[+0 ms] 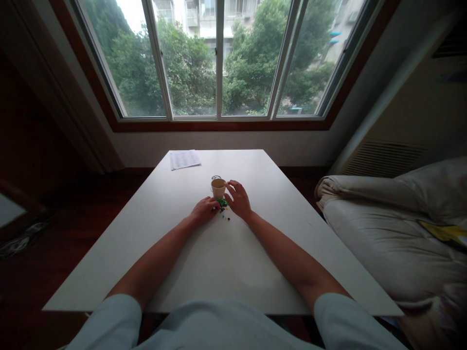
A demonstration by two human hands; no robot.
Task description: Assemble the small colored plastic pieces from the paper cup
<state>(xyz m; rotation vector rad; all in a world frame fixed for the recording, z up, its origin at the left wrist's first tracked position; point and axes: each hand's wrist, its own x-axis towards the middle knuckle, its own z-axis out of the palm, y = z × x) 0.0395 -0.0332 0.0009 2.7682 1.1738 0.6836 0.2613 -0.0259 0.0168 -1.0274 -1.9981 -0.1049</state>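
Ideally, small, light pinches should suit the beads (222, 203), just on the near side of the cup (218, 191); the left hand (205, 210) is at them, grip unclear, the right hand (239, 200), fingers parted, beside the cup's rim

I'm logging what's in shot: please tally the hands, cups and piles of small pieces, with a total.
Hands: 2 (left hand, right hand)
Cup: 1
Pile of small pieces: 1 (pieces too small to count singly)
Total: 4
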